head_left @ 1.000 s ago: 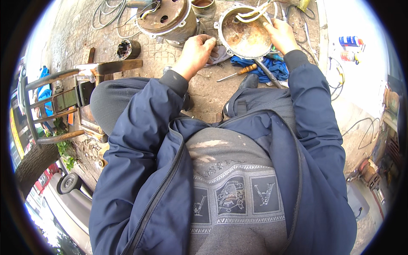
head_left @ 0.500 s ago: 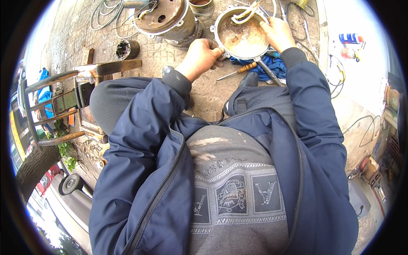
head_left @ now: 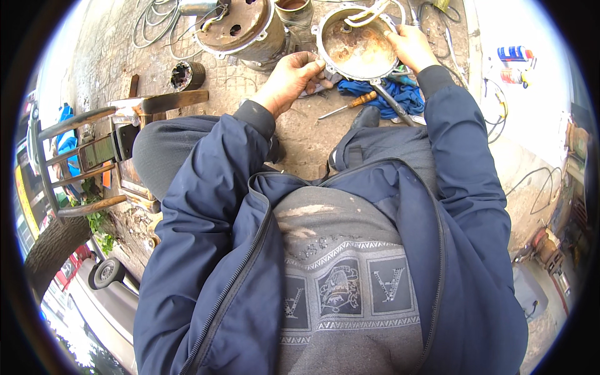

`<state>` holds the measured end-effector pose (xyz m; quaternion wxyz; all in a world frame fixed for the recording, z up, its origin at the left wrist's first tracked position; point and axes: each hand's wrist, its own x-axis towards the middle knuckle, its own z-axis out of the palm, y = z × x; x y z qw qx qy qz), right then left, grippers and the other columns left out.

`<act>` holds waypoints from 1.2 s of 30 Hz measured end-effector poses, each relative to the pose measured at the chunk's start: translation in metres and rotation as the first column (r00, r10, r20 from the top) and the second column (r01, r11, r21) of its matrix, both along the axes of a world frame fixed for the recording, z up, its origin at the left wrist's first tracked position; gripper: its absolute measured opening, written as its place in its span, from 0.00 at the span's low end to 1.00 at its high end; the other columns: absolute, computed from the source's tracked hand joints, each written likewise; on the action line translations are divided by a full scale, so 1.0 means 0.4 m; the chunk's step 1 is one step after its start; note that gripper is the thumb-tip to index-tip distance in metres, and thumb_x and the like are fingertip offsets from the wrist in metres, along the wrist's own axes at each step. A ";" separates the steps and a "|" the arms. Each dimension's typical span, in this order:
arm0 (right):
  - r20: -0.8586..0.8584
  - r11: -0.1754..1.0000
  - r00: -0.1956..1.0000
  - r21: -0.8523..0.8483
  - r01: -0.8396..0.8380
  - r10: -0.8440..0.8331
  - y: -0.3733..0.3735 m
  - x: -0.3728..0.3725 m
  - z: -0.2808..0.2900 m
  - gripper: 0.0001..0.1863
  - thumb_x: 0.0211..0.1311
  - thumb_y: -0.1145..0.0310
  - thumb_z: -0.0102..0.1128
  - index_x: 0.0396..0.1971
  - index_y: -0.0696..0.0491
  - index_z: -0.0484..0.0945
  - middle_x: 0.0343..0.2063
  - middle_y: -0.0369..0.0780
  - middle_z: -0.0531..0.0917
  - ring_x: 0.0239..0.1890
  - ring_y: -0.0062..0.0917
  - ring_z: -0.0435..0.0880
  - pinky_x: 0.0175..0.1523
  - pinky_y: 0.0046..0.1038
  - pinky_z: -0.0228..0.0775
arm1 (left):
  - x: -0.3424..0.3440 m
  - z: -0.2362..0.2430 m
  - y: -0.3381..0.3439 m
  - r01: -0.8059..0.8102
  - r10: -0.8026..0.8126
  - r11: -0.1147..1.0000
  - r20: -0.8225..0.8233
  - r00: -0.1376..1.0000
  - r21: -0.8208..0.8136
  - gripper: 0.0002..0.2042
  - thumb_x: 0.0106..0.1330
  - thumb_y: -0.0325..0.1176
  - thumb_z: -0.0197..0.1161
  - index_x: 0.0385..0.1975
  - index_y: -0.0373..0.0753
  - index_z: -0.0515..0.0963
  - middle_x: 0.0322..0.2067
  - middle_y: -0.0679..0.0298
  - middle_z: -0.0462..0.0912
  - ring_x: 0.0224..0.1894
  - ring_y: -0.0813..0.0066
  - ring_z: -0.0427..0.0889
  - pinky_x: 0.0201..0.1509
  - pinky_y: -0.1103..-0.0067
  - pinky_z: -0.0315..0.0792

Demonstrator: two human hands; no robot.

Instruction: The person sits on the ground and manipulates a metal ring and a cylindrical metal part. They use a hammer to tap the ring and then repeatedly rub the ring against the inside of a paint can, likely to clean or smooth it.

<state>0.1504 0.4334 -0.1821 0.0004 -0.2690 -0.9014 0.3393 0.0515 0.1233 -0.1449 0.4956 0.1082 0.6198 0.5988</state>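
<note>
My right hand (head_left: 412, 47) grips the right rim of a round metal housing (head_left: 353, 53) with a rusty, scaled inside and pale curved tubes (head_left: 365, 15) at its top. My left hand (head_left: 294, 81) has its fingers curled and thumb tip at the housing's left flange; what it holds, if anything, is too small to tell. Left of it stands a rusty metal tank (head_left: 240, 31) with holes in its top. Below the housing lie a blue cloth (head_left: 406, 100), an orange-handled tool (head_left: 362, 100) and a metal bar (head_left: 390, 103).
A wooden chair (head_left: 81, 134) is at my left, with a blackened can (head_left: 187, 75) beyond it. A metal pot (head_left: 294, 12) and coiled hose (head_left: 150, 22) are at the back. Spray cans (head_left: 514, 54) and cables are at the right. My knees flank the ground before me.
The housing has shifted slightly left in my right hand. My left thumb has come up to its left flange, with the fingers curled beside it.
</note>
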 end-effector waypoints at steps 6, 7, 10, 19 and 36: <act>-0.056 1.000 0.998 -0.008 0.003 -0.004 -0.013 0.002 -0.012 0.25 0.71 0.51 0.64 0.44 0.63 0.87 0.41 0.58 0.89 0.47 0.51 0.89 0.57 0.45 0.79 | 0.011 0.007 -0.002 -0.028 0.028 1.000 0.040 0.999 -0.003 0.10 0.81 0.34 0.62 0.49 0.34 0.81 0.36 0.64 0.86 0.37 0.78 0.90 0.31 0.87 0.72; -0.076 1.000 0.997 -0.011 0.009 -0.010 -0.015 0.002 -0.011 0.25 0.71 0.51 0.63 0.44 0.63 0.87 0.41 0.59 0.89 0.47 0.51 0.89 0.57 0.46 0.79 | 0.008 0.003 -0.003 -0.036 0.037 0.999 0.037 0.999 -0.020 0.09 0.80 0.34 0.62 0.48 0.34 0.82 0.36 0.64 0.86 0.36 0.77 0.90 0.30 0.86 0.72; -0.129 0.999 0.991 0.031 0.031 -0.027 -0.020 0.001 -0.005 0.23 0.73 0.53 0.63 0.46 0.62 0.87 0.38 0.54 0.89 0.43 0.43 0.89 0.52 0.41 0.78 | 0.000 -0.030 -0.007 0.034 -0.071 0.974 -0.159 0.985 -0.224 0.10 0.75 0.32 0.64 0.43 0.30 0.83 0.33 0.59 0.88 0.33 0.73 0.91 0.31 0.81 0.76; -0.221 0.988 0.963 -0.048 0.144 -0.151 -0.040 -0.007 0.044 0.21 0.73 0.55 0.65 0.44 0.63 0.86 0.33 0.50 0.88 0.36 0.35 0.86 0.46 0.38 0.76 | 0.054 -0.121 -0.085 0.198 -0.644 0.761 -0.683 0.345 -0.618 0.13 0.62 0.25 0.64 0.46 0.33 0.85 0.43 0.44 0.89 0.44 0.38 0.88 0.52 0.55 0.82; -0.184 0.989 0.975 0.052 0.139 -0.127 -0.067 -0.012 -0.002 0.23 0.72 0.54 0.64 0.46 0.62 0.87 0.36 0.54 0.90 0.40 0.44 0.90 0.49 0.42 0.79 | 0.091 0.012 0.048 -0.262 0.261 0.965 0.028 0.965 0.005 0.14 0.77 0.35 0.69 0.45 0.25 0.82 0.36 0.55 0.90 0.35 0.69 0.93 0.32 0.82 0.81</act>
